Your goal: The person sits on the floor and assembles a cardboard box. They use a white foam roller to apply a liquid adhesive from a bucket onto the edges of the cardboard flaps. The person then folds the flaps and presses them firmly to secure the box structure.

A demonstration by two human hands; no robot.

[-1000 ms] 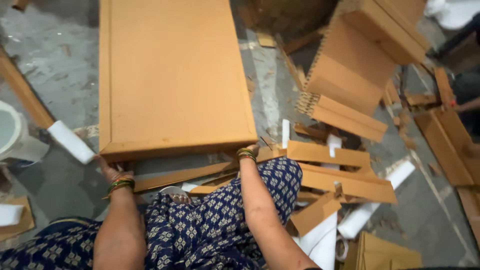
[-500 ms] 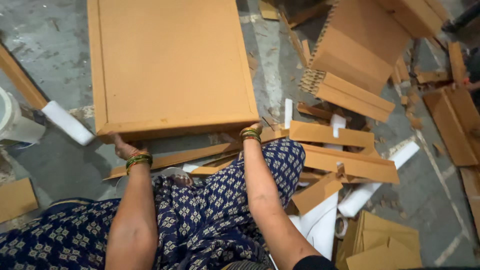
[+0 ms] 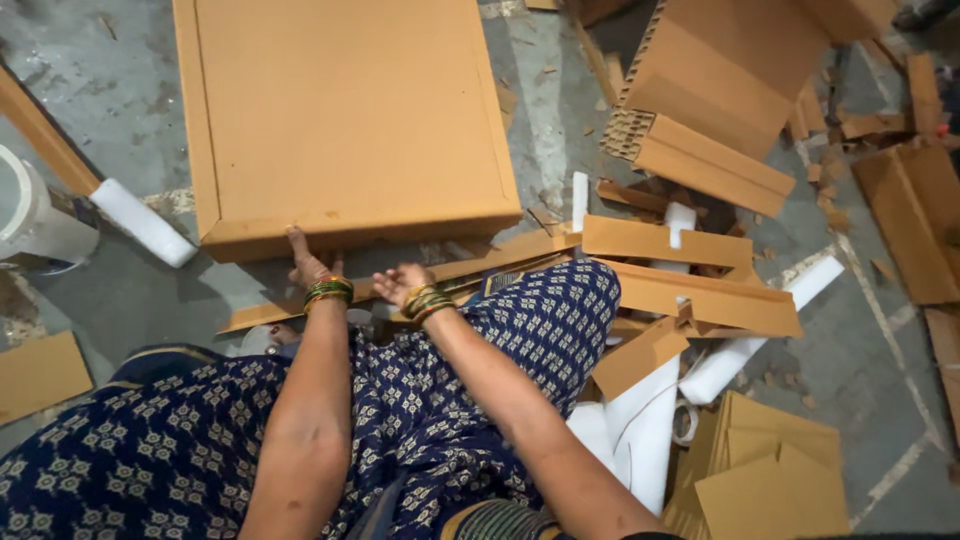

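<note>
Cardboard panel [image 3: 350, 120]: both hands have come in from its corners. Left hand [image 3: 308, 262] fingers now touch near edge; right hand [image 3: 400, 283] off it, fingers loosely spread.

Even, soft daylight across the scene, no glare. A shallow shadow sits under the big cardboard panel [image 3: 345, 115] towards six o'clock. Sharp at centre, slight smear at the corners.

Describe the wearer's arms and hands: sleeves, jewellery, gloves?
Both forearms are bare, no sleeves visible, no gloves. The left hand has a stack of green and gold bangles at the wrist; the right hand has a similar green-gold bangle stack.
</note>
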